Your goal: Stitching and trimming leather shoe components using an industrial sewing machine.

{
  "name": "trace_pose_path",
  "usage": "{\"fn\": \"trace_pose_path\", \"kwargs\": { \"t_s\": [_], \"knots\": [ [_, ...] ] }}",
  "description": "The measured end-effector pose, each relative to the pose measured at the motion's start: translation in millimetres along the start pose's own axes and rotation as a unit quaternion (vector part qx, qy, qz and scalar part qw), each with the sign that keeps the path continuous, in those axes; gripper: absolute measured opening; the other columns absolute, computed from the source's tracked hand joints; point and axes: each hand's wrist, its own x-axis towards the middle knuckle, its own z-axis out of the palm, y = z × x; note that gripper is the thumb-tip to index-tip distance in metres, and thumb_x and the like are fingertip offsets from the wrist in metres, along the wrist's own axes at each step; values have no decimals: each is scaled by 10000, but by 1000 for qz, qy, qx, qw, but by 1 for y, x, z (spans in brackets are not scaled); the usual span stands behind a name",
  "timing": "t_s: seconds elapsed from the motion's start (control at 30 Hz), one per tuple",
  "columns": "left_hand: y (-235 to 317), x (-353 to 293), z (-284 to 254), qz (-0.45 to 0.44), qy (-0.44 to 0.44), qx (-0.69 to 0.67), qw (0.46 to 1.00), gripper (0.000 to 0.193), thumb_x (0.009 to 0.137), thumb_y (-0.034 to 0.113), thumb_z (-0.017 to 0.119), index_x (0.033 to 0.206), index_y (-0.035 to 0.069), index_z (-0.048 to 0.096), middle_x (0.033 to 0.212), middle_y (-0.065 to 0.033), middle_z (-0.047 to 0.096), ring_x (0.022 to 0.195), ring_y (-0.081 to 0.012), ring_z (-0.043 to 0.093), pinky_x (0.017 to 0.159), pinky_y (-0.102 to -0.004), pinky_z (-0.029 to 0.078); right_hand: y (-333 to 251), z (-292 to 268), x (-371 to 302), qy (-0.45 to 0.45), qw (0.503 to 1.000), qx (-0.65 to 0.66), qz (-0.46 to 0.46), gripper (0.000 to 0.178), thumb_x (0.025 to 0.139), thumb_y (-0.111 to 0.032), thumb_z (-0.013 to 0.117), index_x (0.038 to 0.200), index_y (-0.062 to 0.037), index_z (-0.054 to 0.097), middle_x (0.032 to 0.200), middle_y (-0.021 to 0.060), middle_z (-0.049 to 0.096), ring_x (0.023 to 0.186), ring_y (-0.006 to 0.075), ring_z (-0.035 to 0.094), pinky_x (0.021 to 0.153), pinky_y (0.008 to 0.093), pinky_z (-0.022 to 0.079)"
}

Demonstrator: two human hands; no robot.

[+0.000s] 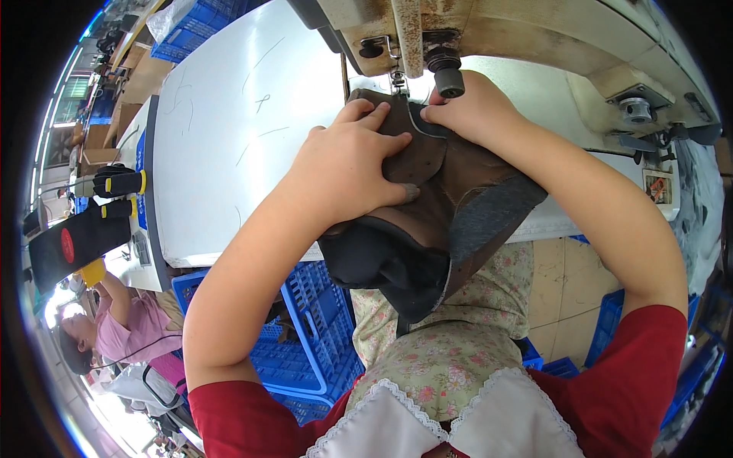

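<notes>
A dark brown leather shoe upper (412,156) with black lining (389,263) lies partly on the white sewing table, its lower part hanging over the front edge toward my lap. My left hand (343,160) grips its left side from above, fingers spread and tips pressed into the leather; a dark cover sits on the thumb tip. At the upper right edge my right hand (473,107) pinches the leather between thumb and fingers, which are partly hidden. Between both hands, the presser foot (398,82) of the sewing machine (527,30) is over the upper's far edge. The needle is too small to make out.
The white table (206,145) bears a few pen marks. Blue plastic crates (321,336) stand below it, with more at the right and far left. On the left, a person in a pink top (137,324) sits near another machine (84,237).
</notes>
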Motion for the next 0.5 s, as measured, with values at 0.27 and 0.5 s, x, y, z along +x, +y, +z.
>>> {"fn": "trace_pose_path", "kwargs": {
  "t_s": [0.27,0.5],
  "knots": [
    [0,0,0,4,2,-2,1000,604,664,407,783,1188,113,723,1404,-205,545,1337,-352,465,1030,-433,475,-5,0,-2,1,1000,-24,-10,235,731,-249,795,785,-66,658,760,76,681,740,219,653,700,345,500],
    [-7,1,1,1,1,-26,1000,617,659,414,793,1193,114,723,1407,-203,544,1355,-360,442,1060,-432,446,-8,0,2,3,998,-60,-30,253,735,-269,800,806,-72,658,764,81,669,738,225,645,693,349,499]
  ]
}}
